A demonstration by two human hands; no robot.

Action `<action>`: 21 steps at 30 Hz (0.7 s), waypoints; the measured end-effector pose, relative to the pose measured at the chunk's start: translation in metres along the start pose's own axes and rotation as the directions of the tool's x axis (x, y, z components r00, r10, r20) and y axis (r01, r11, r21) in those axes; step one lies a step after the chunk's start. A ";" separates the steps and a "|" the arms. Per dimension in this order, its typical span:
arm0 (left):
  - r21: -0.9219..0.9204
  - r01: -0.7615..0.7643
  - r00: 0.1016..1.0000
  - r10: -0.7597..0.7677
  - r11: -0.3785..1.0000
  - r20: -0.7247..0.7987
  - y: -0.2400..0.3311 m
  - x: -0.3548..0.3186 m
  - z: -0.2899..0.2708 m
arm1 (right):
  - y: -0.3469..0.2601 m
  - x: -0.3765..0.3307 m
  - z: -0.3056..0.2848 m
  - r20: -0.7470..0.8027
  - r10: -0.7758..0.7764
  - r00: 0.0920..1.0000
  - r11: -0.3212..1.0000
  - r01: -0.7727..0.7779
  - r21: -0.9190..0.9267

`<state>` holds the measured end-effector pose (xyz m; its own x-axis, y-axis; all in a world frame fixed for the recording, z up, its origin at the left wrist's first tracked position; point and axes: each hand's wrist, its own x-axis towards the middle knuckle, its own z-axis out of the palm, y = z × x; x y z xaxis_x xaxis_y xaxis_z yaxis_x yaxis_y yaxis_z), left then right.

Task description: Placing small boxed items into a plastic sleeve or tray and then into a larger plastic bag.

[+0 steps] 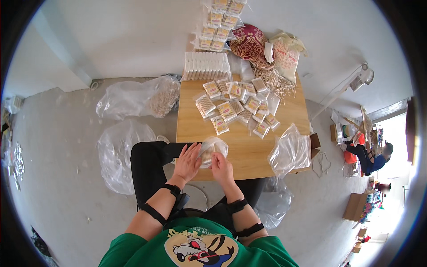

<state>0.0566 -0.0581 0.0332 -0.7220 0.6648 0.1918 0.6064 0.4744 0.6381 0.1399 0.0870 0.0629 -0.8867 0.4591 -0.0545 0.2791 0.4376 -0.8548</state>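
Hands met at the near edge of the wooden table (284, 111), both on one small clear bag of thin wooden sticks (210, 151). Left hand (187, 162) cupped the bag's left side, fingers (194, 151) curled around the plastic. Right hand (221, 167) pinched the bag's lower right edge, fingers (216, 156) closed on it. Bag sat just over the near edge, left of the table's middle. Both forearms wore black straps near the wrist and elbow; person wore a green shirt and dark trousers.

Filled stick packets (235, 107) lay scattered across the table's middle, some overlapping. White stack of flat packs (207, 66) sat at the far left corner. Loose pile of pale sticks (275, 82) lay near the far right corner, touching a red patterned cloth (249, 42) beyond the far edge. Row of packets (220, 22) extended past the far edge. Crumpled clear plastic bag (290, 151) sat at the near right corner, hanging over the right edge.

Floor held a big clear bag with pale material inside (142, 98) left of the table, and another clear bag (118, 155) nearer the person's left leg. Another person (371, 160) sat well apart on the right, details too small to tell.
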 end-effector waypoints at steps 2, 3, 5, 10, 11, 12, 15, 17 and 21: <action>-0.012 -0.002 1.000 0.002 1.000 -0.019 0.000 0.000 0.002 | 0.004 0.001 0.001 0.024 -0.186 0.982 0.964 0.187 -0.191; -0.024 0.003 0.999 -0.004 1.000 -0.033 0.000 0.000 0.001 | -0.002 0.001 -0.001 0.082 -0.137 0.987 0.941 0.156 -0.302; -0.019 0.011 0.999 -0.012 1.000 -0.033 -0.001 -0.001 0.000 | -0.010 0.002 -0.003 0.133 -0.082 0.988 0.904 0.130 -0.408; -0.034 -0.011 0.999 0.009 0.999 -0.049 0.002 0.000 -0.003 | -0.009 0.013 -0.012 0.370 0.104 0.923 0.799 0.145 -0.584; -0.010 -0.049 0.997 0.048 0.999 -0.054 0.003 -0.001 -0.004 | -0.008 0.015 -0.013 0.371 0.104 0.923 0.799 0.144 -0.583; 0.015 -0.087 0.994 0.088 0.996 -0.059 0.005 0.000 -0.006 | -0.009 0.018 -0.014 0.417 0.130 0.899 0.768 0.175 -0.616; 0.010 -0.127 0.992 0.126 0.992 0.029 0.011 0.002 -0.013 | -0.007 0.024 -0.013 0.454 0.121 0.883 0.747 0.220 -0.627; 0.011 -0.107 0.993 0.107 0.994 0.054 0.012 0.003 -0.015 | -0.005 0.025 -0.014 0.444 0.086 0.892 0.757 0.232 -0.611; 0.055 -0.087 0.992 0.082 0.995 0.100 0.012 0.004 -0.018 | -0.005 0.021 -0.014 0.427 0.156 0.891 0.834 0.114 -0.541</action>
<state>0.0550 -0.0598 0.0548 -0.6331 0.7558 0.1676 0.6845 0.4454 0.5772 0.1251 0.1053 0.0727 -0.9037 0.1466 -0.4022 0.3311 0.8348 -0.4398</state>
